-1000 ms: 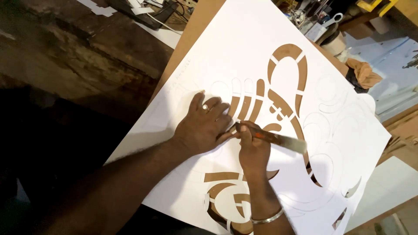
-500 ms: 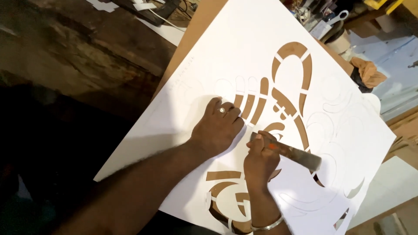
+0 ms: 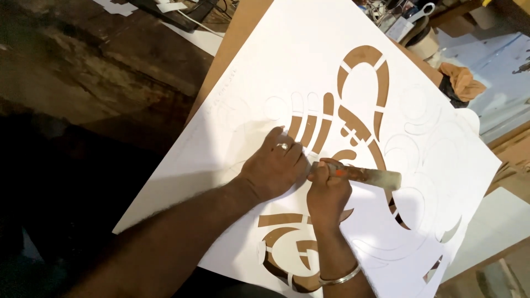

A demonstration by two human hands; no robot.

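Cutting knife over the middle of the white sheet, long axis running rightward from the grip. Clamped tight in the right hand. Left hand just left of it, touching, flat on the sheet, gripping nothing. 1 brown cloth well off to the upper right.

no pkgs, labels, signs or screens clearly visible, top-right clutter too small & blurred to tell

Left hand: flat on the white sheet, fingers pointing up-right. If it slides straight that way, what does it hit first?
Likely the row of narrow brown cut-out slots just beyond the left hand fingertips, on the white sheet. Nothing raised shows there; the right hand and its cutting tool lie off to the side.
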